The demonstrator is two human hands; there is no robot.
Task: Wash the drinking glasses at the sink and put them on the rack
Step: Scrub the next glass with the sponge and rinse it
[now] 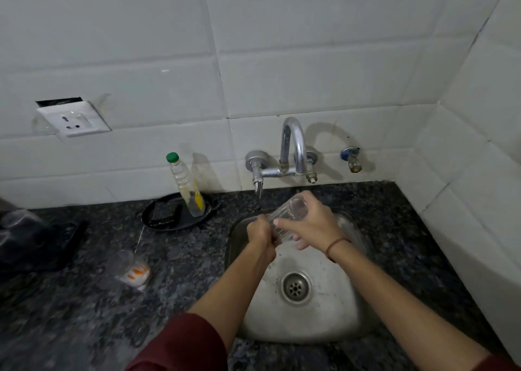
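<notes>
**Glass [296,208] held tilted over the sink [310,328]**

It hangs above the sink's back edge, below the tap [293,148]. The left hand [260,234] grips its lower end; the right hand [313,224] wraps its upper part. A second glass [124,260] stands on the desk [84,314], left of the sink.

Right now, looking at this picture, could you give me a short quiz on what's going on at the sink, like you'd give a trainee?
1. True or false: the left hand and the right hand both hold the glass above the sink.
2. What colour is the cap of the bottle? A red, B green, C blue.
3. Fill in: the bottle stands on a black ____.
Key: 1 true; 2 B; 3 tray.
</notes>
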